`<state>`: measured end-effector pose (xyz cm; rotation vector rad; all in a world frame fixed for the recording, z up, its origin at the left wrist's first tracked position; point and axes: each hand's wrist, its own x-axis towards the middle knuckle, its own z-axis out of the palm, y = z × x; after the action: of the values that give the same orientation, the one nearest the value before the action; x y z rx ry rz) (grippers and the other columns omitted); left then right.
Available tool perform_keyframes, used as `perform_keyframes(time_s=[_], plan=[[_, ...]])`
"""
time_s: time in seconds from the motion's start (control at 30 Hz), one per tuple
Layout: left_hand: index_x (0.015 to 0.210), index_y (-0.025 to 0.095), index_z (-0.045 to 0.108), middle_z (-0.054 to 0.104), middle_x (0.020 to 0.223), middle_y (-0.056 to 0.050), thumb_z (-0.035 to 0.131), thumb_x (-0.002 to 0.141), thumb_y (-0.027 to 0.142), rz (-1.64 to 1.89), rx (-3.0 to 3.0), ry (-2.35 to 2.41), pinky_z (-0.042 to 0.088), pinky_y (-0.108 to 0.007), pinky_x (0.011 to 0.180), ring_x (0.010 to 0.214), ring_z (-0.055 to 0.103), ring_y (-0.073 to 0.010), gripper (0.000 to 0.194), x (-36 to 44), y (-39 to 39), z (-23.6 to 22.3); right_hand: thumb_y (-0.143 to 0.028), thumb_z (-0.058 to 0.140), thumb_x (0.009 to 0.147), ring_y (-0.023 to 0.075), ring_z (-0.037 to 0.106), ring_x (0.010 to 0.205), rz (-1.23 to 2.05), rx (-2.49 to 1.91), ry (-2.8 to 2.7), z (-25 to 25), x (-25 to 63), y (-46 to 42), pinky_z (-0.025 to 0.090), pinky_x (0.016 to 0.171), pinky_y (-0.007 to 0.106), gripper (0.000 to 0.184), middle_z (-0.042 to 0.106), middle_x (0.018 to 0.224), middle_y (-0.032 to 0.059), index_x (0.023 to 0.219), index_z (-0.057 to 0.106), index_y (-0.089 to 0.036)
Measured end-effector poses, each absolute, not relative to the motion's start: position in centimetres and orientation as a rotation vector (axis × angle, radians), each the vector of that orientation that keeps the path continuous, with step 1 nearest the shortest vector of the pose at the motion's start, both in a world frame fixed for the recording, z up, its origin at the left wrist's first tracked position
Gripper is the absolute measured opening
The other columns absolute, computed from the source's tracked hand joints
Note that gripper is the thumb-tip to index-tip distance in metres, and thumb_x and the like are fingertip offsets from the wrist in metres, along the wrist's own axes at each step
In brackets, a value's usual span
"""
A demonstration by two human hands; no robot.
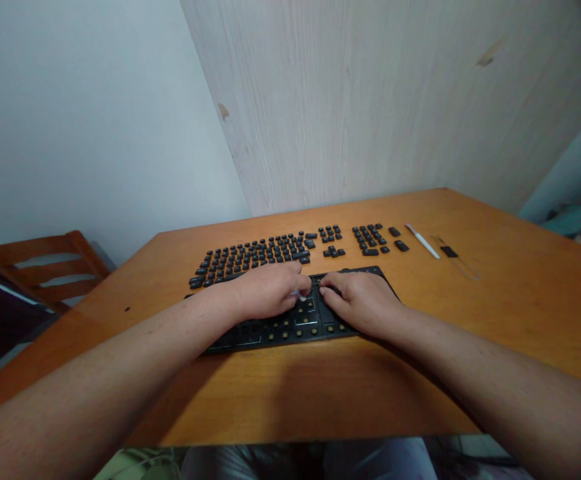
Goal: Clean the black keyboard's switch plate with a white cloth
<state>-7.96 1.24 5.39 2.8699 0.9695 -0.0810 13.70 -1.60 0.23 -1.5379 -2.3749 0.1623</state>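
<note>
A black keyboard base [298,325] with its keycaps taken off lies on the wooden table [495,300] in front of me. My left hand [268,290] rests on its middle, fingers curled round a small white thing [299,295] that I cannot make out. My right hand [358,301] lies beside it on the base, fingers bent down onto the board, touching the frame. Several loose black keycaps [255,255] are laid out in rows behind the base.
More keycap groups [370,239] lie at the back right. A white stick-like tool [422,241] and a thin wire tool with a black tab [450,253] lie to the right. A wooden chair [45,263] stands at the left. A wall panel rises behind the table.
</note>
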Motion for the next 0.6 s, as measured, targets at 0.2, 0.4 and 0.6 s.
perform_keyframes(time_s=[0.2,0.4,0.6], plan=[[0.094,0.023,0.068,0.058,0.089,-0.003,0.054,0.083,0.017,-0.075,2.821,0.971,0.047,-0.027,0.074,0.078,0.058,-0.0166,0.018,-8.0,1.39,5.27,-0.043,0.044,0.096,0.0247,0.068,0.085,0.159,-1.541,-2.386,0.25,13.74,-1.61,0.04,0.068,0.032,0.032,0.076,0.095,0.0049,0.105,0.071,-0.029],[0.09,0.021,0.069,0.058,0.086,-0.004,0.052,0.082,0.015,-0.068,2.83,0.947,0.046,-0.027,0.074,0.076,0.058,-0.0165,0.02,-7.89,1.5,5.3,-0.042,0.045,0.096,0.024,0.068,0.085,0.176,-1.539,-2.374,0.28,13.68,-1.6,0.04,0.069,0.031,0.032,0.076,0.096,0.0046,0.106,0.072,-0.029],[0.09,0.021,0.071,0.057,0.084,-0.003,0.052,0.081,0.015,-0.081,2.845,0.943,0.045,-0.026,0.071,0.074,0.056,-0.016,0.022,-7.87,1.42,5.48,-0.043,0.044,0.096,0.0244,0.067,0.085,0.192,-1.533,-2.374,0.43,13.68,-1.57,0.04,0.069,0.032,0.033,0.076,0.096,0.0055,0.106,0.072,-0.028]])
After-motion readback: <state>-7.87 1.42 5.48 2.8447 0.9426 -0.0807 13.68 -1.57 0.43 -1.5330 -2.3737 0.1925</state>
